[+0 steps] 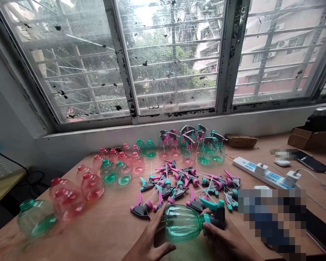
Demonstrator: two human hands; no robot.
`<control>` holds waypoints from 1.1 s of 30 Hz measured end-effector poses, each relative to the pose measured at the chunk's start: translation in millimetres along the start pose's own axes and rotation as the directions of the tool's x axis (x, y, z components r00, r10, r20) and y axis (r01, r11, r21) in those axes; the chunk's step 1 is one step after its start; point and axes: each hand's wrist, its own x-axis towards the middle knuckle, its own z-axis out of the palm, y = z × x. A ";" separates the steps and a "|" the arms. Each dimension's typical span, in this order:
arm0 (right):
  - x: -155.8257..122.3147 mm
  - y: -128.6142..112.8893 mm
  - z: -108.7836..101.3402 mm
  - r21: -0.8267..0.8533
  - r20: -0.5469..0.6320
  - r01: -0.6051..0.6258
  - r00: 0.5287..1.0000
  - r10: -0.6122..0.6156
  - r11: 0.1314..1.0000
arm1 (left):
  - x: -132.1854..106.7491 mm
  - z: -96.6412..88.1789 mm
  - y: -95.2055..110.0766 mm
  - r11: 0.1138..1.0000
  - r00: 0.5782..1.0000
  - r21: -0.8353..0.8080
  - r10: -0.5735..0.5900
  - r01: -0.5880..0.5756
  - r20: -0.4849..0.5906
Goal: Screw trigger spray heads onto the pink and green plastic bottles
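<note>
A green ribbed spray bottle [182, 223] lies on its side in the air low in front of me, base to the left. My left hand [153, 235] is cupped around its base, thumb below and fingers above. My right hand [220, 233] grips the neck end, where a black trigger sprayer [219, 214] with a teal collar and teal lever is fitted. Just beyond the bottle, loose trigger sprayers [179, 181] in black with pink or teal parts lie in a heap, some with dip tubes sticking up.
Headless pink bottles [69, 204] and green bottles [36, 219] stand at the left. Bottles with sprayers [205, 154] stand at the back. To the right are a white power strip [263, 172], cables, a phone [315, 162], a cardboard box [312, 136] and blurred items. Windows line the wall.
</note>
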 end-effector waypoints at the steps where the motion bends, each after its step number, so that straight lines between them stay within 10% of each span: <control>1: -0.6 -0.2 0.3 0.002 -0.003 0.003 1.000 -0.003 1.000 | -0.1 0.3 0.8 1.000 1.000 0.004 0.004 -0.004 0.001; 33: -3.6 -2.4 3.9 0.029 -0.019 0.009 1.000 -0.008 1.000 | 0.6 1.9 2.9 0.997 1.000 0.074 -0.011 0.012 -0.009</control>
